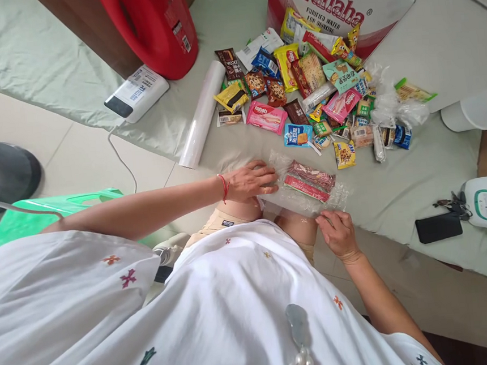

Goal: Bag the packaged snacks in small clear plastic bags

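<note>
Packets [310,176], slim, glossy, red and brown, lie amid crinkled clear plastic film [337,196] at edge of pale-green cloth-covered tabletop [381,193]. Right hand [338,234] pinches film's near edge; left hand [250,182] rests on film, grip unclear. Best keep film taut, packets flat.

Bright, diffuse light casts soft shadows and glints on the clear film [339,194] between the fingers [267,179], while wide-angle distortion stretches the edges and small print on the wrappers [267,118] beyond looks soft.
</note>
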{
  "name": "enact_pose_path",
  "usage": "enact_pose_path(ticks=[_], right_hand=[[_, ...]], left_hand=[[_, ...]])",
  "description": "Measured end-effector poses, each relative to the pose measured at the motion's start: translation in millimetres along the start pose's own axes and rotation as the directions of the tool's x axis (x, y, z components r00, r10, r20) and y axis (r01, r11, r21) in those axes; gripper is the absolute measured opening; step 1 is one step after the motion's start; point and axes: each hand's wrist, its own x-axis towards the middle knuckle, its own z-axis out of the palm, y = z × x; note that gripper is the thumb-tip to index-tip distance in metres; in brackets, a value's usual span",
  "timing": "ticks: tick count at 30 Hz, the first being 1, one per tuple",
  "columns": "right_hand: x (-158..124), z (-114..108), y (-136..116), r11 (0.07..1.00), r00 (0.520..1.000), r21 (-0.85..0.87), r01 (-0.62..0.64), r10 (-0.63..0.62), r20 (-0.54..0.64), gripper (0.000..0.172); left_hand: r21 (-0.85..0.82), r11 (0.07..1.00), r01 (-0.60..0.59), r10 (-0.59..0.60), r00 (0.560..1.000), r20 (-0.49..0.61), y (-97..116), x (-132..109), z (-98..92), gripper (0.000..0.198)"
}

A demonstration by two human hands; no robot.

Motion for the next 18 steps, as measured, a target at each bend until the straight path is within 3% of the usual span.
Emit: enact_pose_path(ticks=[5, 8, 14, 18], right_hand=[[-17.8, 0.4, 15.5, 0.999, 0.992, 0.022, 0.031, -0.034, 0.118, 0.045], [-30.0, 9.2, 27.9, 0.999, 0.994, 0.042, -0.029, 0.024, 0.108, 0.051], [-16.5, 7.6, 39.4, 0.968, 0.99, 0.212, -0.135, 0.123, 0.067, 0.025], [11.7, -14.4, 49.2, 0.806, 0.948, 0.5, -0.316, 0.293, 0.126, 0.014]], left_hand=[[0.117, 0.991, 0.059, -0.045, 0.992, -0.12, 10.7, 0.5, 24.5, 0.03], [0.079, 0.992, 0.099, -0.082, 0.978, -0.191, 17.8, 4.9, 30.5, 0.026], [-0.151, 0.964, 0.219, -0.256, 0.918, -0.301, 27.2, 16.0, 22.6, 0.047], [-0.235, 0.907, 0.35, -0.409, 0.864, -0.293, 26.3, 28.5, 11.9, 0.065]])
